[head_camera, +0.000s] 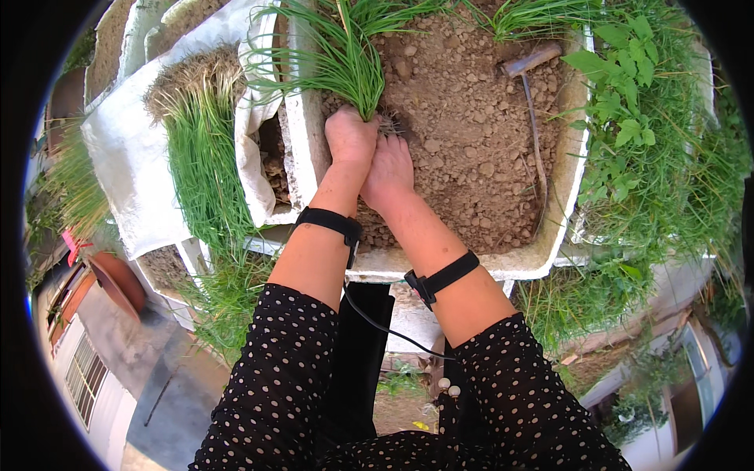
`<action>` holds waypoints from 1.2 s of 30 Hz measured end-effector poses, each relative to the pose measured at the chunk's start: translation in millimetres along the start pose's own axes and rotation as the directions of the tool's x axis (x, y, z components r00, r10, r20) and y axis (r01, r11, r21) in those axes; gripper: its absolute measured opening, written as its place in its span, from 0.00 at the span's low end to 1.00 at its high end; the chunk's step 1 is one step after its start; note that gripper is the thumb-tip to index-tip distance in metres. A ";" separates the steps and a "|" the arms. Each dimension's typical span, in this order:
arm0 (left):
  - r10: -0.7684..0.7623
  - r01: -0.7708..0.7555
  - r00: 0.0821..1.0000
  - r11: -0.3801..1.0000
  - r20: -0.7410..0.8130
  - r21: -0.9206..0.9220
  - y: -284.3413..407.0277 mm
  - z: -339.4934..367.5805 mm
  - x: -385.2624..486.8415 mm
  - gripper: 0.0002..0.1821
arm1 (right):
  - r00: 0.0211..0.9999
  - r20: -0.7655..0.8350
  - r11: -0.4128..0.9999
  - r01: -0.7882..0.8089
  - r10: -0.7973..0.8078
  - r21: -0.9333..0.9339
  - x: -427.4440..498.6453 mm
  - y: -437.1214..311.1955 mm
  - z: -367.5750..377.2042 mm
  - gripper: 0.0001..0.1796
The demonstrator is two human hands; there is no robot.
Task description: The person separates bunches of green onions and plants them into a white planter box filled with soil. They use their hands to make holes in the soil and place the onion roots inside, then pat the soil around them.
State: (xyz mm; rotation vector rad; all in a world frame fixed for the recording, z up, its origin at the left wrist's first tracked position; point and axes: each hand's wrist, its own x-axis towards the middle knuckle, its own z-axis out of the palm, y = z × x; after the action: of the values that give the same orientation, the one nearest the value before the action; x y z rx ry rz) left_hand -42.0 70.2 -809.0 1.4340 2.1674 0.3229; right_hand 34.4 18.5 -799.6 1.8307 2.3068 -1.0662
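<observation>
My left hand is closed around the lower part of a bunch of green grass-like seedlings, at the left side of a white foam planter box. Pale roots show just right of the bunch, by a dark hollow in the brown soil. My right hand lies against the left one, its fingertips at the roots and soil; what its fingers grip is hidden. A small hand hoe with a thin curved shaft lies on the soil at the right.
More uprooted seedlings lie on a white sheet at the left. Planted green clumps stand along the box's far edge. Leafy weeds and tall grass crowd the right rim. A black cable hangs between my forearms.
</observation>
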 end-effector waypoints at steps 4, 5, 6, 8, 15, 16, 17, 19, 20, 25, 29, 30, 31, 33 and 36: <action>0.049 -0.049 0.999 0.999 -0.008 0.001 -4.9 7.2 1.5 0.16 | 0.999 -0.036 0.998 0.013 -0.011 0.068 -5.5 4.0 -1.5 0.24; 0.049 -0.049 0.999 0.999 -0.007 -0.003 -6.7 8.8 1.5 0.15 | 0.999 -0.048 0.996 0.022 -0.018 0.084 -6.9 5.1 -2.5 0.24; 0.042 -0.042 0.999 0.999 -0.002 0.004 -8.3 10.7 1.7 0.15 | 0.999 -0.048 0.996 0.028 -0.024 0.087 -8.1 6.8 -4.1 0.23; 0.033 -0.033 0.999 0.999 0.010 0.001 -10.9 15.9 2.3 0.15 | 0.992 -0.114 0.987 0.070 -0.053 0.147 -13.8 12.2 -9.0 0.21; 0.136 -0.139 0.989 0.990 -0.064 -0.032 -23.8 33.6 -3.0 0.12 | 0.949 -0.304 0.883 0.067 0.088 0.465 -12.7 33.3 -36.6 0.12; 0.139 -0.145 0.986 0.987 -0.093 -0.069 -25.3 34.9 -3.3 0.11 | 0.958 -0.242 0.865 -0.010 0.151 0.501 -6.5 35.4 -41.2 0.14; 0.133 -0.144 0.984 0.985 -0.114 -0.096 -26.4 35.7 -3.3 0.10 | 0.974 -0.127 0.875 -0.106 0.187 0.473 0.9 34.7 -44.0 0.14; 0.144 -0.163 0.978 0.979 -0.148 -0.120 -27.7 35.9 -2.7 0.09 | 0.964 0.087 0.888 -0.266 0.252 0.375 18.2 33.0 -47.9 0.15; 0.160 -0.180 0.974 0.976 -0.159 -0.119 -27.9 35.5 -2.9 0.08 | 0.941 0.146 0.858 -0.338 0.305 0.387 26.0 29.3 -46.5 0.14; 0.112 -0.133 0.986 0.976 -0.127 -0.172 -28.0 32.1 -4.9 0.07 | 0.880 0.285 0.837 -0.459 0.381 0.298 52.9 17.1 -30.8 0.13; 0.161 -0.188 0.975 0.965 -0.151 -0.185 -28.3 30.6 -4.6 0.07 | 0.856 0.293 0.794 -0.509 0.426 0.331 59.0 17.8 -21.4 0.14; 0.119 -0.142 0.985 0.970 -0.122 -0.195 -28.8 29.8 -3.8 0.07 | 0.852 0.286 0.779 -0.520 0.439 0.351 59.3 17.4 -20.6 0.14; 0.088 -0.106 0.992 0.973 -0.094 -0.205 -29.2 29.0 -3.2 0.07 | 0.845 0.280 0.759 -0.533 0.456 0.373 59.7 17.6 -21.2 0.14; 0.066 -0.077 0.996 0.977 -0.059 -0.198 -29.6 27.6 -3.2 0.07 | 0.852 0.293 0.792 -0.516 0.434 0.326 60.3 16.6 -24.9 0.14; 0.108 -0.116 0.992 0.980 -0.058 -0.162 -28.9 27.7 -4.8 0.07 | 0.882 0.292 0.841 -0.451 0.369 0.298 58.2 20.6 -38.6 0.15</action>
State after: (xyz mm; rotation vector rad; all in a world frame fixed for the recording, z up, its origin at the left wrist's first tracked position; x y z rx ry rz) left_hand -48.3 51.6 -844.3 1.4706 2.0484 0.5705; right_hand 48.9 89.8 -803.7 2.0595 1.5604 -1.5887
